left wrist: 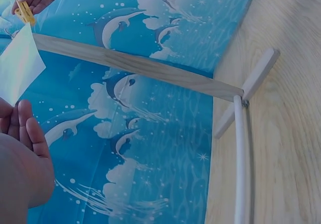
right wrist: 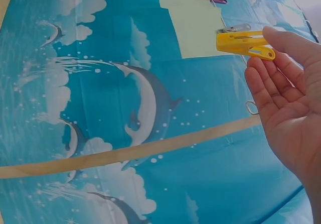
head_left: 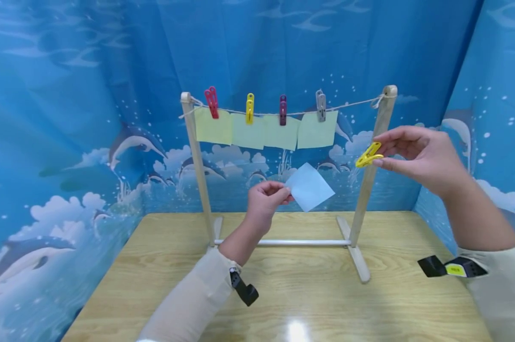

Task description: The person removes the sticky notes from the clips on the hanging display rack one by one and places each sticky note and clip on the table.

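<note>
While the left hand pinches a blue paper by one corner, the right hand (raised higher) pinches a yellow clip, short of the table's far edge.

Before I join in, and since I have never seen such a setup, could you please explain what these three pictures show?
There is no machine here, just a person working bare-handed. The wide picture comes from a camera on the head, looking forward and down; the other two come from a camera on each wrist.

The left grip pinches a blue note, and the right grip pinches a yellow clip. On the table stands a frame with a string tied between its posts. Four pale green notes hang there in a row, under a red clip, a second yellow clip, a purple clip and a grey clip. Behind hangs a dolphin-print curtain.
</note>
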